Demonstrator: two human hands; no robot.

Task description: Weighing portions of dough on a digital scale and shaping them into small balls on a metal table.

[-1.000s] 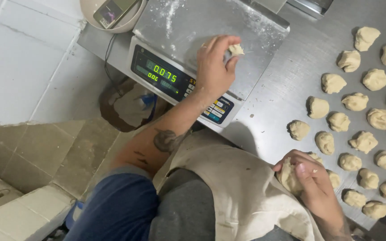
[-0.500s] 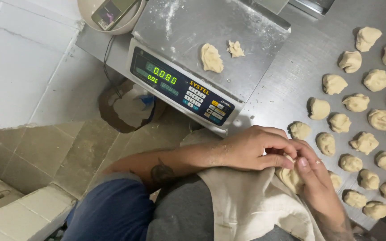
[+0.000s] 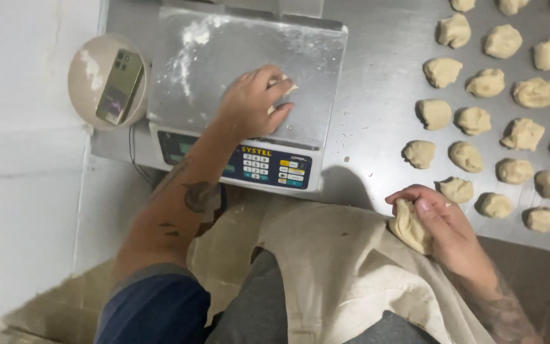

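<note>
1. Dough piece (image 3: 286, 88) lies on the steel platform of the scale (image 3: 211, 76), under your left hand (image 3: 249, 105); fingers curl around it, mostly hiding it.
2. Your right hand (image 3: 444, 220) grips a larger dough lump (image 3: 410, 229) at the table (image 3: 377, 127) edge, fingers wrapped over it.
3. Portioned dough balls (image 3: 472, 121) sit in rows to the right.
4. Phone (image 3: 118, 87) rests in a round bowl (image 3: 81, 70) left of the scale.

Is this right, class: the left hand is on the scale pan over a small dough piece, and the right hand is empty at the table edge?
Not quite. In the head view the right hand holds a lump of dough at the table edge. The left hand is indeed on the scale pan over a small dough piece.
</note>
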